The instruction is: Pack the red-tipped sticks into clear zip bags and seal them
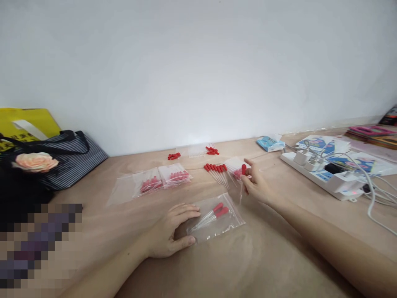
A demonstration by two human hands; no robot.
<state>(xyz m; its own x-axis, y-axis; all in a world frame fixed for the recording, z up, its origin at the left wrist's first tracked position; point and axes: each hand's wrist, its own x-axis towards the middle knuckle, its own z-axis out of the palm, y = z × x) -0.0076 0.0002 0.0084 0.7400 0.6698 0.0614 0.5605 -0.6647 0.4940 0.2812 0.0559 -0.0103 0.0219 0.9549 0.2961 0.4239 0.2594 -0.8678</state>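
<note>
My left hand [169, 234] rests on the wooden table [242, 265], thumb and fingers pinching the open end of a clear plastic bag [226, 227] that holds two red-bulbed droppers [214, 213]. My right hand [256, 184] is closed on one red-bulbed glass dropper [242, 176], held nearly upright just beyond that bag. A row of several loose droppers [217, 170] lies to the left of my right hand. Two filled bags [161, 179] lie further left. More loose droppers [212, 150] and red bulbs [174, 156] sit near the wall.
A striped bag [74, 161] with a fabric flower, a yellow bag [27, 124] and a pixelated patch are at the left. A white power strip [328, 180] with plugs and cables, a blue packet [270, 143] and printed sheets [322, 145] lie at the right.
</note>
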